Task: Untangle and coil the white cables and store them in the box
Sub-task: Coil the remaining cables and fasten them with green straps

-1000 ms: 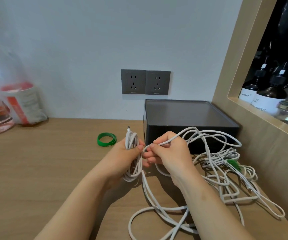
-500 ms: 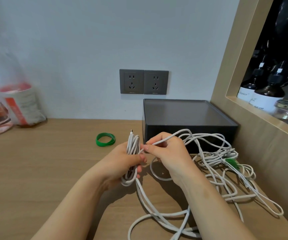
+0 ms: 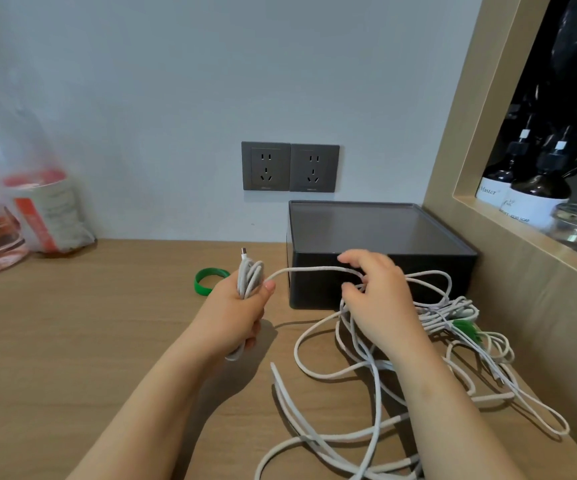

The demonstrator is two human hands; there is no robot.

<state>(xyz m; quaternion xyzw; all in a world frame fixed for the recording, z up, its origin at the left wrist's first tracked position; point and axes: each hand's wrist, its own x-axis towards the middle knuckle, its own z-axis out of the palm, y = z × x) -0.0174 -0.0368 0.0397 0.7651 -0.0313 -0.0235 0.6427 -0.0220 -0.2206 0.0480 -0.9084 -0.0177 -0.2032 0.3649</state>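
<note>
Head view: a person's two hands work white cables over a wooden table (image 3: 72, 341), with a black box (image 3: 377, 237) just behind them against the wall.
Left hand (image 3: 242, 306): closed round a coil (image 3: 249, 278), thumb pressed on its front.
Coil: its long axis stands nearly upright. Loops stick out above and below the fist, and a connector tip (image 3: 244, 251) points up from the top.
Strand (image 3: 307, 270): leaves the top of the coil and runs rightwards, almost level, across the box's front wall into the right hand.
Right hand (image 3: 380, 299): back upwards, fingers curled, with the strand passing between them.
Loose cables (image 3: 366, 438): a tangle on the table under and right of the right hand, its loops sprawling toward the near edge.
Bundle (image 3: 453, 311): shorter loops bound by a green tie (image 3: 465, 329), lying by the box's front right corner.
Green band (image 3: 207, 280): flat on the table, just left of the coil.
Sockets (image 3: 290, 167): two on the wall above the box.
</note>
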